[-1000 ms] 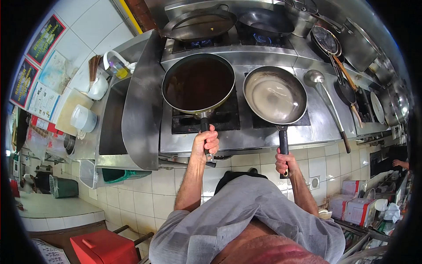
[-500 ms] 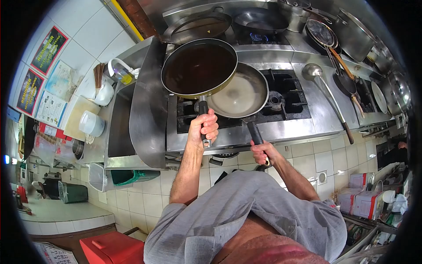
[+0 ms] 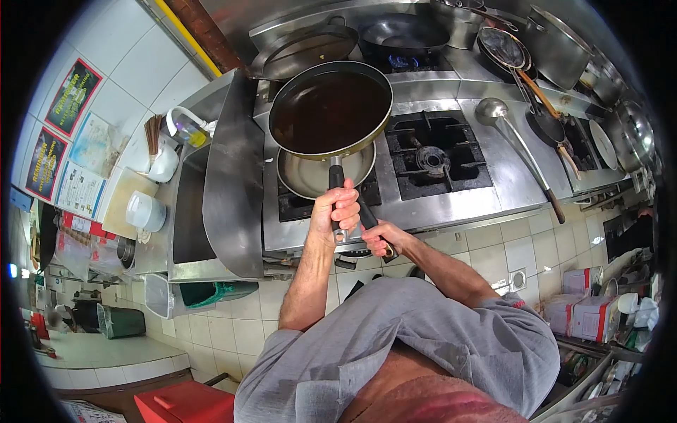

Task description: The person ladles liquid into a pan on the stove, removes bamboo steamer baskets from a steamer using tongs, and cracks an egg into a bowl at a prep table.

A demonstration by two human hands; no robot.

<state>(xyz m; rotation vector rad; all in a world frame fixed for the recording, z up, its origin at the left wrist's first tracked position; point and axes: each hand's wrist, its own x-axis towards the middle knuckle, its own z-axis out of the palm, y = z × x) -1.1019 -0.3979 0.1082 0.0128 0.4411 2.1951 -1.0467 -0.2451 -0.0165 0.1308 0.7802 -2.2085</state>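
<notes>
My left hand (image 3: 334,210) is wrapped round the black handle of a dark frying pan (image 3: 330,106), held raised above the stove. My right hand (image 3: 381,238) grips the black handle of a second, light-coloured frying pan (image 3: 300,175). That one sits lower, over the left front burner, and the dark pan covers much of it from view. Both handles run close together toward me, with the right-hand one slanting up to the left. Just right of the pans, the front burner (image 3: 432,161) shows its bare black grate.
A ladle (image 3: 518,144) lies on the steel top at right. Behind, a wok (image 3: 403,34) stands over a blue flame, beside another large pan (image 3: 307,51). A steel partition (image 3: 233,176) rises at left, next to a sink. Strainers (image 3: 504,48) and pots crowd the right back.
The light pan has slid left, from between the burners to the left one, uncovering the right burner. The dark pan has shifted slightly right, so the two hands are now closer together.
</notes>
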